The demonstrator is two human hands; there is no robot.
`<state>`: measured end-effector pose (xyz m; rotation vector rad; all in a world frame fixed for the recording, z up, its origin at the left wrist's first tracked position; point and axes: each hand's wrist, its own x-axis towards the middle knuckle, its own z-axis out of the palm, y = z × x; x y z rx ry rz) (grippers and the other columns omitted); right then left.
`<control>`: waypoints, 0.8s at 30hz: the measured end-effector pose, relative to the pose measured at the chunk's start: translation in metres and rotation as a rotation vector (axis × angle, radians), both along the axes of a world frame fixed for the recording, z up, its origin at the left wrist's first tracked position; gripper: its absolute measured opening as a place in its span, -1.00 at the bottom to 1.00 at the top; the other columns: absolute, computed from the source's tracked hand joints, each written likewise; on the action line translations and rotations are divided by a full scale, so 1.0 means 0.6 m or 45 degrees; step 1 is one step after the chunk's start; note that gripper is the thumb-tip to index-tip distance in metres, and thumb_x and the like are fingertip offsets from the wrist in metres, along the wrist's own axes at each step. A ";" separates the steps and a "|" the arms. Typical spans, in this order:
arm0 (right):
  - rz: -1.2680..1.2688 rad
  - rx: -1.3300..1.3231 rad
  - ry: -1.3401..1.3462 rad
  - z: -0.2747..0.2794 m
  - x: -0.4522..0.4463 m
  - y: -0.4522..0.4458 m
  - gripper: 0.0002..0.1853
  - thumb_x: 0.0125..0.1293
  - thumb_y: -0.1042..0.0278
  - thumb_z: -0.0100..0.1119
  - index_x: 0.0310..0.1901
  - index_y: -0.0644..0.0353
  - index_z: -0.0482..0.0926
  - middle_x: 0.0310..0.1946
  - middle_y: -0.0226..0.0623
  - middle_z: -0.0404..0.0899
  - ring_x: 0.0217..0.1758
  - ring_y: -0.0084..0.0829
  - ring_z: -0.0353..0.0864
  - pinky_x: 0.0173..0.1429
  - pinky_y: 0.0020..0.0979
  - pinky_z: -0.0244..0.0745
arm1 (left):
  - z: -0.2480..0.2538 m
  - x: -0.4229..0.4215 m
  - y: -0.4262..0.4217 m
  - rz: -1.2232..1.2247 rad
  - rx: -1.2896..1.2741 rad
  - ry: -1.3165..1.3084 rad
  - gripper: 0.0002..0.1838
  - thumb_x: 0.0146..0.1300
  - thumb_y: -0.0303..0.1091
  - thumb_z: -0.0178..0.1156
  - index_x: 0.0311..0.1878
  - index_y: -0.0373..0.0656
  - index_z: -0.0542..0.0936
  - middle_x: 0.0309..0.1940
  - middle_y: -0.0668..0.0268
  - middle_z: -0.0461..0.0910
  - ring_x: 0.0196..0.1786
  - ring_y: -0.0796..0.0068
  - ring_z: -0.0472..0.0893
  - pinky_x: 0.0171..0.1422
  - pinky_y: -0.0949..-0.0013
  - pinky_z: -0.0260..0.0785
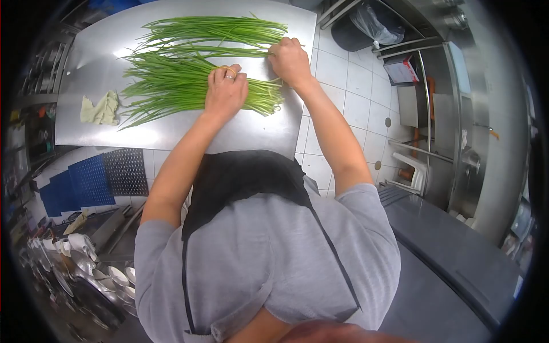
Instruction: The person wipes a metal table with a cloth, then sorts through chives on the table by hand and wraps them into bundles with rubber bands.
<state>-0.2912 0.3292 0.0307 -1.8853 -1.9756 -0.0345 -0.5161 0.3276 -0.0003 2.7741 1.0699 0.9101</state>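
Observation:
Two piles of long green chives lie on a metal table [171,136]. My left hand [227,91] rests on the nearer, larger pile of chives [166,86], its fingers curled into the stalks near their cut ends. A thin yellow band [224,67] shows at its fingers, and there is a ring on one finger. At the right edge of the table, my right hand [290,62] is closed in a pinch on the ends of a few chives [246,51] between the piles. The farther pile of chives [211,30] lies just beyond it. Both sets of fingertips are partly hidden.
A crumpled pale cloth [100,108] lies at the table's left end. Beyond the right edge are white floor tiles [357,86], a dark bin with a clear bag [351,34] and metal racks [426,108]. Blue mats [90,180] and stacked dishes [117,277] are at lower left.

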 end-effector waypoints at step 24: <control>0.147 -0.688 0.466 0.046 0.010 -0.033 -0.74 0.38 0.39 0.23 0.04 0.16 0.76 -0.16 -0.07 0.84 -0.08 -0.13 0.83 0.09 -0.14 0.68 | -0.005 0.002 0.009 -0.029 -0.147 0.016 -0.59 0.38 -0.34 0.27 0.28 -0.12 0.68 0.23 0.06 0.59 0.14 0.02 0.59 0.25 0.01 0.46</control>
